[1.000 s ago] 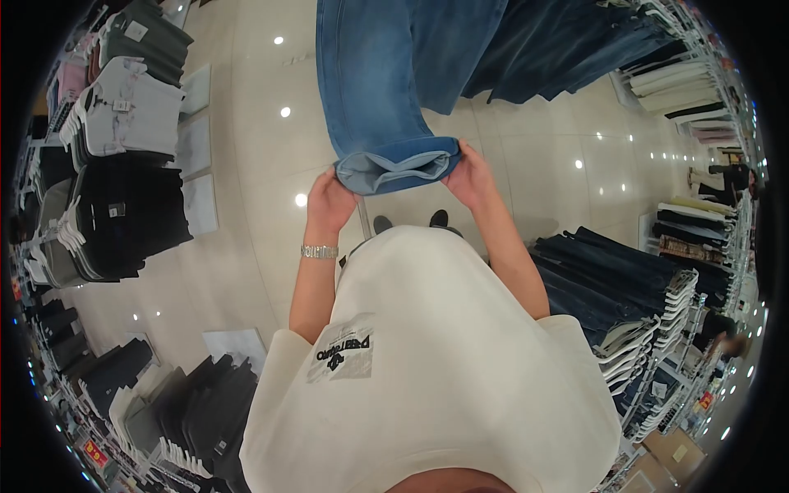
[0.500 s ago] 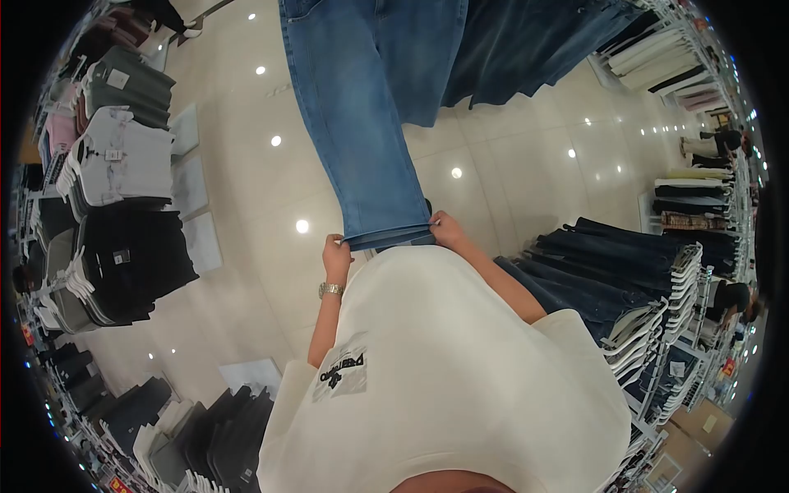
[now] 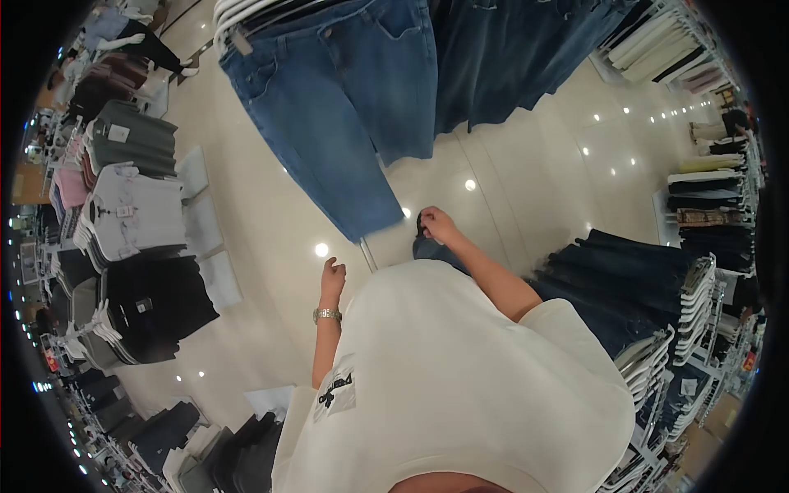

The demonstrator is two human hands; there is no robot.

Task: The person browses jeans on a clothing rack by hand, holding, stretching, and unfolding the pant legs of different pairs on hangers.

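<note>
Blue jeans point(image 3: 329, 107) hang from a white hanger at the top of the view, one leg reaching down toward me. Their hem is free of both hands. Below and left of the hem is my left hand point(image 3: 333, 280), its fingers loosely bent and slightly apart, holding nothing. A metal watch point(image 3: 327, 315) circles that wrist. To the right of the hem, my right hand point(image 3: 437, 224) has its fingers curled together, with nothing visible in them. It overlaps a dark shoe and a denim-covered leg point(image 3: 437, 251) below.
More dark jeans point(image 3: 509, 62) hang beside the blue pair. Another rack of dark jeans point(image 3: 625, 279) stands at the right. Racks with white tops point(image 3: 136, 205) and black garments point(image 3: 156, 308) line the left. A pale tiled floor point(image 3: 255, 189) lies between.
Both hands have let go of the hem. The jeans leg has swung up and away from me, and more of the waist and hanger now shows.
</note>
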